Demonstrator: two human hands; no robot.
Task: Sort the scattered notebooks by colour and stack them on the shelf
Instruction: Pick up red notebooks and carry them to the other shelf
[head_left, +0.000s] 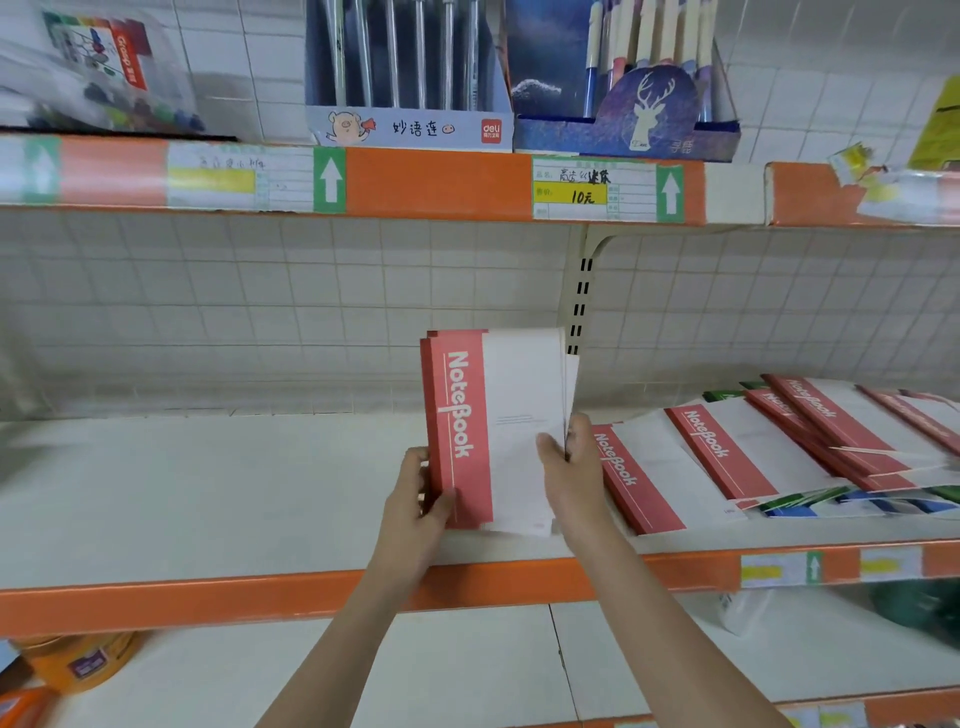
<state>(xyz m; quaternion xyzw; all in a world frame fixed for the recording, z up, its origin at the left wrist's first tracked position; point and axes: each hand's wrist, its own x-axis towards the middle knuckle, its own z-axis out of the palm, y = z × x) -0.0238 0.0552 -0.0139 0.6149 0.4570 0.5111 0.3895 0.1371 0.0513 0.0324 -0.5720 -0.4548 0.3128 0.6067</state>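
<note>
Both my hands hold a small stack of red-and-white notebooks (488, 431) upright above the middle shelf (208, 499). My left hand (421, 499) grips the stack's red spine edge at the lower left. My right hand (569, 467) pinches its right edge, thumb on the white cover. To the right, a loose pile of more red notebooks (727, 452) lies fanned out on the same shelf. Green notebook edges (722, 396) and blue notebook edges (810, 510) peek out from under the pile.
The upper shelf (436, 182) carries a pen display box (405, 73), a deer-print pen box (623, 78) and a plastic bag of clips (98, 67). An upright shelf post (579, 301) stands behind the stack. Below, an orange tub (83, 660) sits at left.
</note>
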